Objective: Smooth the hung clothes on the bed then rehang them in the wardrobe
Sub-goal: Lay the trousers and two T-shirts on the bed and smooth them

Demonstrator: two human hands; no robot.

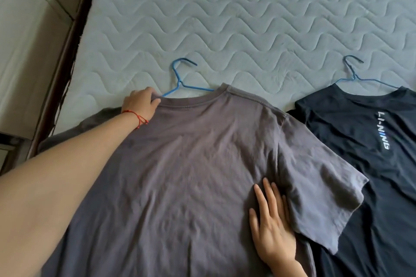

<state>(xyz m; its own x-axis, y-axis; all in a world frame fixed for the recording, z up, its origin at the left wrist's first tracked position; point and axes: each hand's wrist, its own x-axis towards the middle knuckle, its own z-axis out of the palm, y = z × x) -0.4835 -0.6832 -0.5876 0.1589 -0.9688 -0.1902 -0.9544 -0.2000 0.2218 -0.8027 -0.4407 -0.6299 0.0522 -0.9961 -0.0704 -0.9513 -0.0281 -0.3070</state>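
Quilted grey mattress [247, 18] under everything, wavy stitching running across the bed, and the grey T-shirt [180, 164] is laid out flat on it with its blue hanger [180, 83] poking out of the collar. My left hand [140, 102] is up at the shoulder by the neckline, fingers curled into the fabric and pinching it so the shirt is anchored there; my right hand [272, 227] lies flat, fingers straight, palm pressing the cloth just beside the seam of the right sleeve [315, 175]. Creases fan across the chest and bunch up at that armpit — so I reckon the good move is a firm sweep outward and down from the anchored shoulder, palm flat, pushing the ripples off the hem rather than into the sleeve. Keep the top hand tight or the whole shirt will slide on the hanger. Watch the sleeve: it overlaps the dark navy T-shirt [360, 141] lying just beside, on its own blue hanger [355, 74], and a careless stroke could drag or rumple that one. Off to the left a dark bed frame edge [65, 51] and pale floor [27, 29] — the grey shirt's far sleeve hangs close to that edge. Wardrobe is not in view.
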